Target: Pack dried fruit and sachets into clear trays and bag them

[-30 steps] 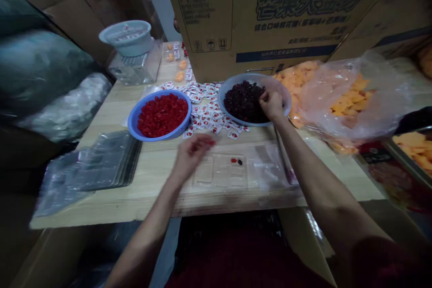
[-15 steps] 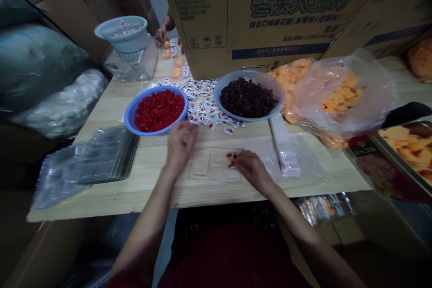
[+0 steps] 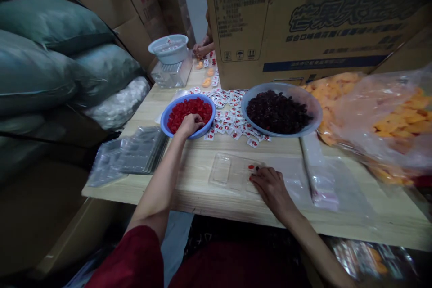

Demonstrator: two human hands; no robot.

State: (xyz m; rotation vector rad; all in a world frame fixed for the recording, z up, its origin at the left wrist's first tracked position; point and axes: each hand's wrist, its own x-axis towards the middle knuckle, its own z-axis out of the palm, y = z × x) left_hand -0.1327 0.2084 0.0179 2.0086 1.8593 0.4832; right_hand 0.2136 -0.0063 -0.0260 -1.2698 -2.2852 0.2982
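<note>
"What's just changed?"
"The left hand (image 3: 191, 125) has dipped into the blue bowl (image 3: 164, 119) at eleven o'clock, fingers curled in the red diced fruit (image 3: 199, 110); I can't tell if it grips any."
"And the right hand (image 3: 272, 186)?"
"Loosely open on the tabletop (image 3: 202, 193), fingertips at the clear plastic tray (image 3: 221, 170), beside a few red pieces (image 3: 251, 167)."

Stacked cardboard cartons (image 3: 143, 2) beside bulging green sacks (image 3: 47, 72)
</note>
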